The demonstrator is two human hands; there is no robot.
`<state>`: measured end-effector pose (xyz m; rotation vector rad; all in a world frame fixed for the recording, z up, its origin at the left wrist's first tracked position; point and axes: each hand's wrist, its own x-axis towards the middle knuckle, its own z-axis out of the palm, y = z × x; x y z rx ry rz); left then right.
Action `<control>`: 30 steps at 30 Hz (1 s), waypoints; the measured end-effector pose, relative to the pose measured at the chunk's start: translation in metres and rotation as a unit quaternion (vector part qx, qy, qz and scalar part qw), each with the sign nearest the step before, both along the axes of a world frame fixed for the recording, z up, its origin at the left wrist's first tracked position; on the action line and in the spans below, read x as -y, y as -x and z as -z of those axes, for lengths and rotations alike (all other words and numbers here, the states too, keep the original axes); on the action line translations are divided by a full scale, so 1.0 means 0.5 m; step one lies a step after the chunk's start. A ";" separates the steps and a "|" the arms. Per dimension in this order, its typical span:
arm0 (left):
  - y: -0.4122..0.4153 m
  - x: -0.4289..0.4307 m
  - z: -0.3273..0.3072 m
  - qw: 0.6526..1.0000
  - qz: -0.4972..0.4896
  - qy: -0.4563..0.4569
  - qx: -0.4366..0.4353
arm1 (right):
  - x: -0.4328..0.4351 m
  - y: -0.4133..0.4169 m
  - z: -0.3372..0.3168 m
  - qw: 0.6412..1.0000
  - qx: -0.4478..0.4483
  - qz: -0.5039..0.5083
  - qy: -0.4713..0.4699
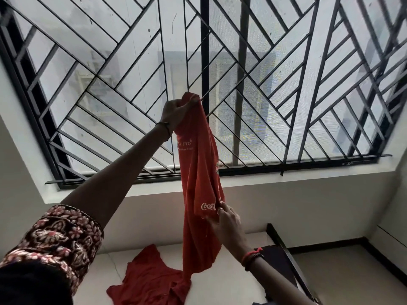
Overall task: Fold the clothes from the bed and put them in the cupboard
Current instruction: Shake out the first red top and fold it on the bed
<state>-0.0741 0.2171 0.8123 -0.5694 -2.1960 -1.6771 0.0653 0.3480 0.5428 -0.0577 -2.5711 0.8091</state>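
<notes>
A red T-shirt (199,172) with white lettering hangs lengthwise in front of the window. My left hand (176,111) is raised high and grips its bunched top end. Lower down, my right hand (228,219) pinches the shirt's right edge near the white logo. The shirt's bottom end trails down to the pale bed (233,289), where more red cloth (152,280) lies spread out; I cannot tell whether that cloth is part of the same shirt or a second garment.
A large window with a black metal grille (286,84) fills the wall ahead, with a white sill (286,179) below it. A dark bed frame edge (288,258) runs along the right, and bare floor (352,276) lies beyond it.
</notes>
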 end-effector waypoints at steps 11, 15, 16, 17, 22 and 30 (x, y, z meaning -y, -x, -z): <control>0.056 0.246 0.089 0.990 -0.020 0.141 0.012 | -0.240 0.011 -0.136 0.978 0.039 -0.154 0.135; 0.045 0.312 0.133 0.984 0.026 0.170 0.040 | -0.281 0.005 -0.218 0.972 0.050 -0.176 0.148; 0.044 0.324 0.140 0.983 0.035 0.174 0.046 | -0.289 0.005 -0.229 0.967 0.060 -0.179 0.173; 0.045 0.335 0.144 0.982 0.039 0.177 0.048 | -0.292 0.005 -0.239 0.958 0.076 -0.188 0.201; 0.029 0.376 0.168 0.973 0.067 0.213 0.060 | -0.287 0.007 -0.235 0.921 0.097 -0.225 0.304; -0.002 0.386 0.224 0.945 0.162 0.256 0.125 | -0.228 0.014 -0.169 0.994 0.083 -0.048 0.050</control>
